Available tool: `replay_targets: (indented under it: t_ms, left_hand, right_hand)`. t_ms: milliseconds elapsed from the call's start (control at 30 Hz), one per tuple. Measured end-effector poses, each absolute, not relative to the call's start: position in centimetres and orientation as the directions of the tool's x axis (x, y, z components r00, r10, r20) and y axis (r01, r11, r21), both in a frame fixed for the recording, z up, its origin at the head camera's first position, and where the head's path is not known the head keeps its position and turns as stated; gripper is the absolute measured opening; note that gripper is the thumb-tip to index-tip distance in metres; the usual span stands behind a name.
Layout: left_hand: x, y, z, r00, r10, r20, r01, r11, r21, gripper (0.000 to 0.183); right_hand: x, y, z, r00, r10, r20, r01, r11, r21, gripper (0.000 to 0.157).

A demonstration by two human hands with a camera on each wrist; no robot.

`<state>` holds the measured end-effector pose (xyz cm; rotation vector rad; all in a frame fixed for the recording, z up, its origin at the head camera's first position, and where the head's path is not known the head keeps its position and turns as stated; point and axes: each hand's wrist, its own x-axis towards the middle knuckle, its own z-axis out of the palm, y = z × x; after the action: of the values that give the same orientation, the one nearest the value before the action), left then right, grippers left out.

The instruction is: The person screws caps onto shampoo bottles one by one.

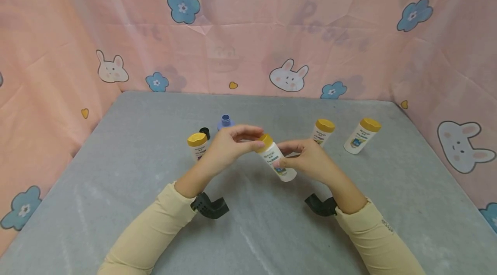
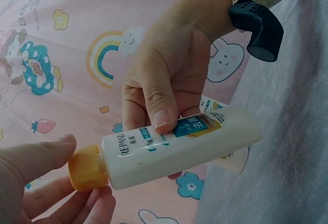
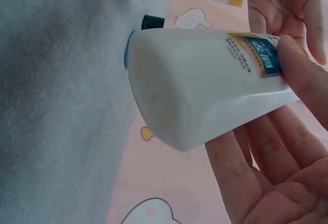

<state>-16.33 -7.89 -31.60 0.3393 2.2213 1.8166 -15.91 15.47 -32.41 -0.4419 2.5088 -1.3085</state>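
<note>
My right hand [image 1: 312, 160] grips a tilted white REPAND bottle [image 1: 273, 154] while my left hand [image 1: 229, 143] pinches its yellow cap [image 1: 267, 140].

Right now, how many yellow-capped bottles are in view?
4: the held bottle, the leftmost bottle, another bottle behind the right hand, the far-right bottle. More may be hidden.

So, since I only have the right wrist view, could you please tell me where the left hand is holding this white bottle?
Observer: The left hand pinches the white bottle by its yellow cap, between thumb and fingers.
Operator: Thank you; what stands beyond the right hand?
Observer: A matching bottle close behind it, and a second bottle farther right.
Operator: And is anything uncapped, please?
Observer: Yes, a blue bottle beyond the left hand has its mouth open.
</note>
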Motion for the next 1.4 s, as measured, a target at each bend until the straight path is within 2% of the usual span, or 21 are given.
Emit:
replay_targets:
  t_ms: [167,833,1167,1400]
  left_hand:
    - [-16.44,-7.80,-31.64,-0.940,0.339,-0.046,0.031,0.219,0.975,0.030]
    - [-16.53,-8.15,-31.79,-0.885,0.462,0.057,0.165,0.198,0.966,0.029]
    - [-16.45,-8.45,-31.30,-0.893,0.449,0.012,0.091,0.156,0.984,0.041]
    - [-16.40,-8.53,-31.22,-0.889,0.457,0.030,0.136,0.199,0.970,0.033]
  right_hand:
    - [-15.93,15.43,-32.36,-0.913,-0.396,-0.102,-0.143,0.543,-0.827,0.041]
    - [-15.95,15.62,-32.22,-0.899,-0.417,-0.134,-0.115,0.520,-0.846,0.042]
    - [-16.02,15.64,-32.25,-0.899,-0.418,-0.127,-0.117,0.510,-0.852,0.041]
    - [-15.96,15.65,-32.05,-0.888,-0.439,-0.136,-0.114,0.496,-0.861,0.042]
